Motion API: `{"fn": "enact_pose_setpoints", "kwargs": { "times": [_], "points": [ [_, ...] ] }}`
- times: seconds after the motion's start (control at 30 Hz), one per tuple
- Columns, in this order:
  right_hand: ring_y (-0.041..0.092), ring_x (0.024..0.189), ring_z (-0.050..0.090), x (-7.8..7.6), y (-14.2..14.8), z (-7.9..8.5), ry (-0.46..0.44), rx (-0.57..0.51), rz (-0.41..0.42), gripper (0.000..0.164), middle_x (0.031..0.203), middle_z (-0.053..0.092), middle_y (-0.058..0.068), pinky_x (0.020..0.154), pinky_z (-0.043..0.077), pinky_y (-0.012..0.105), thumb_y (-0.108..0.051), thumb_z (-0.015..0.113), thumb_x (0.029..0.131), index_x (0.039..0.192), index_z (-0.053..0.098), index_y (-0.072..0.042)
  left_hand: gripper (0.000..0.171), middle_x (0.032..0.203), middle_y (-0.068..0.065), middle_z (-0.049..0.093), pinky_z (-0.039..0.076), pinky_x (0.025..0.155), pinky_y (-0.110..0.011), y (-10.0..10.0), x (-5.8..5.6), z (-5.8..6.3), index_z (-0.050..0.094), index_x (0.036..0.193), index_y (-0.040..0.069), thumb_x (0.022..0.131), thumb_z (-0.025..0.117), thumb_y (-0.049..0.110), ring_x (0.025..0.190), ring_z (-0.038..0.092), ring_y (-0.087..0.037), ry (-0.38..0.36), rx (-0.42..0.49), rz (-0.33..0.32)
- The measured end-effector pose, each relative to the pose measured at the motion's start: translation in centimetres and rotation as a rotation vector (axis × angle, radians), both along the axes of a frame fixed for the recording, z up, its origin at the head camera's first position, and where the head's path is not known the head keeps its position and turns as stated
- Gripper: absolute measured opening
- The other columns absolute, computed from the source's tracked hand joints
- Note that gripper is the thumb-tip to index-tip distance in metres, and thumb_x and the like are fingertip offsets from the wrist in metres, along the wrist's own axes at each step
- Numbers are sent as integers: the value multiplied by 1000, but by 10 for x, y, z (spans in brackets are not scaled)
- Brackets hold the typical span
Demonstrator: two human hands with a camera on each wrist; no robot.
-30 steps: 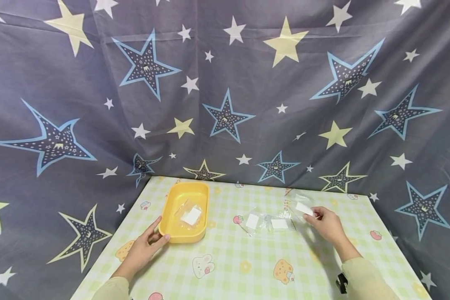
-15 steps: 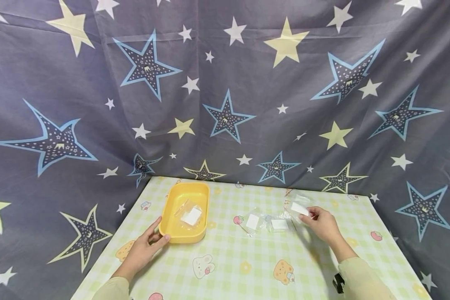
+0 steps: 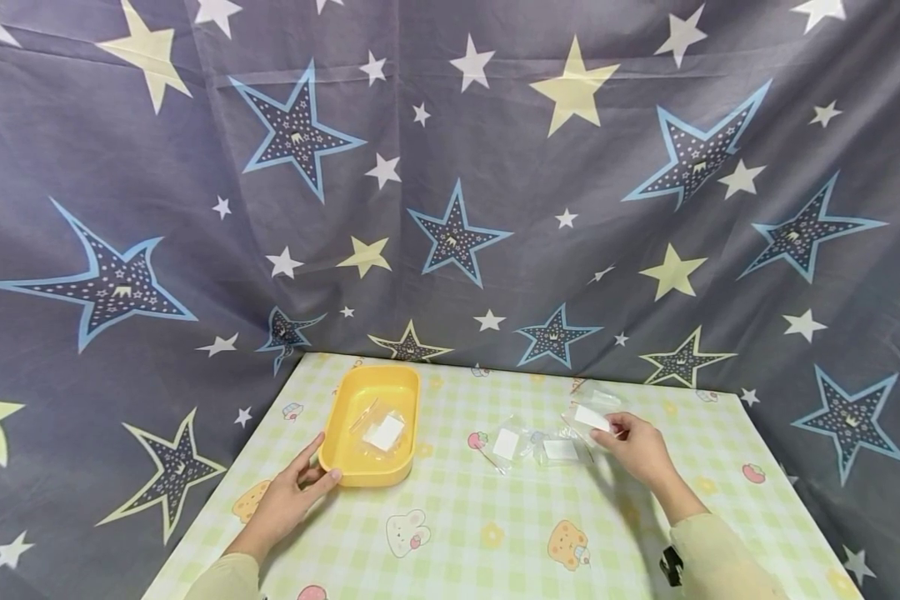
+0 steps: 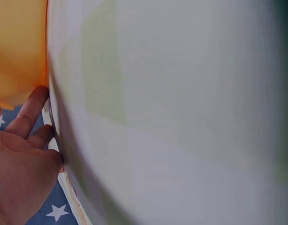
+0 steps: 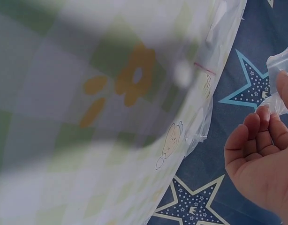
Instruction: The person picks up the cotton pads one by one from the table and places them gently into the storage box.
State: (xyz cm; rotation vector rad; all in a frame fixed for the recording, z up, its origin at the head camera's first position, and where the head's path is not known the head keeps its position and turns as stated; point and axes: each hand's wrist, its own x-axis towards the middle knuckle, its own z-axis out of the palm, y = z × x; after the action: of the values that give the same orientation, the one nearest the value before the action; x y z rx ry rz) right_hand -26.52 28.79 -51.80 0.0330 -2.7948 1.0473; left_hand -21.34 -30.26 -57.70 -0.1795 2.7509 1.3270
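At the near left corner of a yellow plastic tray (image 3: 367,479), my left hand (image 3: 285,504) holds it, thumb at the near side and fingers along the left. One small clear zip bag (image 3: 384,432) with a white piece in it lies inside the tray. My right hand (image 3: 642,452) pinches another clear zip bag (image 3: 589,418) by its right edge; the right wrist view shows clear plastic (image 5: 276,103) between thumb and fingers. Two similar bags, one at the left (image 3: 506,443) and one nearer the right hand (image 3: 559,450), lie flat on the table.
More clear plastic (image 3: 600,397) lies behind the held bag. A green-checked cloth (image 3: 487,500) with cartoon prints covers the table. A dark curtain (image 3: 450,125) with stars hangs right behind the table's far edge.
My right hand has moved slightly left with the pinched bag, bringing it nearer the bags on the table. The left hand and the tray stay in place.
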Motion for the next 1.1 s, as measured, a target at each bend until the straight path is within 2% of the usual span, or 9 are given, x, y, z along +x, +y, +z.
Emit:
{"fn": "enact_pose_setpoints", "kwargs": {
  "times": [0.13, 0.33, 0.5, 0.67, 0.9, 1.0, 1.1],
  "points": [
    [17, 86, 62, -2, -4, 0, 15, 6, 8, 46, 100, 74, 13, 72, 50, 27, -27, 81, 97, 128, 70, 5, 97, 127, -1, 77, 51, 102, -47, 0, 0, -1, 23, 170, 44, 91, 70, 75, 123, 64, -21, -2, 1, 6],
    [15, 84, 62, -3, -11, 2, 23, -8, 15, 45, 99, 74, 14, 70, 49, 25, -25, 82, 96, 127, 71, 5, 98, 128, -2, 77, 49, 106, -53, 1, -1, -1, 23, 170, 43, 91, 70, 74, 130, 63, -26, -6, 11, 8],
    [15, 84, 62, -4, -15, 4, 22, -12, 21, 44, 99, 74, 13, 68, 48, 24, -24, 82, 95, 126, 71, 5, 98, 128, -2, 77, 50, 103, -49, 0, -1, -1, 23, 170, 43, 90, 70, 75, 125, 64, -23, -4, -5, 5],
    [16, 83, 62, -7, -18, 4, 33, -15, 33, 42, 98, 74, 13, 67, 48, 24, -24, 82, 95, 124, 72, 4, 97, 129, -2, 77, 50, 104, -51, 0, 0, -1, 23, 171, 43, 91, 69, 75, 126, 64, -23, 4, -12, 2],
    [14, 81, 60, -11, -21, 3, 38, -21, 40, 41, 95, 73, 11, 67, 48, 24, -24, 82, 94, 123, 73, 4, 97, 130, -5, 76, 51, 83, -33, 0, -1, 0, 23, 170, 43, 91, 71, 73, 104, 63, -17, -12, 10, 10],
    [14, 82, 60, -11, -24, 5, 32, -22, 42, 40, 96, 74, 11, 67, 48, 24, -24, 82, 95, 124, 73, 3, 97, 130, -4, 76, 50, 85, -32, 0, 0, 1, 24, 171, 42, 91, 71, 73, 107, 64, -16, -6, -1, 8],
    [15, 84, 61, -10, -27, 6, 33, -26, 45, 40, 96, 74, 12, 68, 48, 24, -24, 83, 95, 123, 73, 3, 97, 129, -2, 77, 51, 94, -38, 1, 0, 1, 24, 171, 42, 92, 70, 73, 116, 65, -18, 2, -15, 5]
  ]
}}
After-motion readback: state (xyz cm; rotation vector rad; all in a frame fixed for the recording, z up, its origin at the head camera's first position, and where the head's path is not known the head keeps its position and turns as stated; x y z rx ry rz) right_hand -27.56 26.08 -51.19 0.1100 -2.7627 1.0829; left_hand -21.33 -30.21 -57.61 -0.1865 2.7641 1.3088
